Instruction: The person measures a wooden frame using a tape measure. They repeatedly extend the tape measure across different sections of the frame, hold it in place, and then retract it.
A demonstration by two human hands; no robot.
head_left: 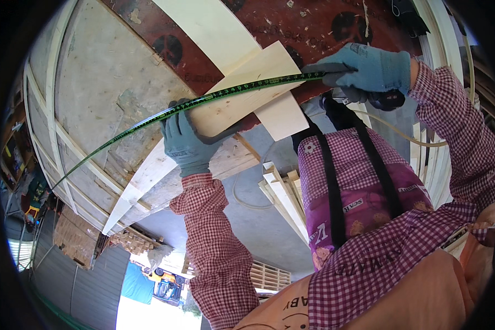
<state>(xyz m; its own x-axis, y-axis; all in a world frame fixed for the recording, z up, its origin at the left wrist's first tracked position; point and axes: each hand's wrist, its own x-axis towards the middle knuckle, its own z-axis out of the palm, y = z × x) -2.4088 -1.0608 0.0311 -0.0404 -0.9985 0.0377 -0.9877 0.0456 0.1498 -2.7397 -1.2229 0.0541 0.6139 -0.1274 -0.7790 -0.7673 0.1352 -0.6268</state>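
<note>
A green tape measure blade (236, 91) stretches in a long curve from the far lower left to my right hand. My right hand (368, 69), in a blue-grey glove, pinches the blade near its right end. Beneath that hand is a dark rounded object (388, 100) whose kind I cannot make out. My left hand (190, 143), gloved alike, is closed around the left end of a short pale wooden board (247, 104), thumb along its near edge. The blade crosses this hand's fingers. The short board lies aslant over a longer pale plank (212, 33).
Reddish-brown panel (313, 27) lies beneath the boards. A large worn panel (110, 66) with pale strips spreads out left. Wood strips (283, 192) are stacked below, near my checked apron (363, 192). A pale hose (407, 132) runs by my right arm. An orange vehicle (165, 286) stands outside.
</note>
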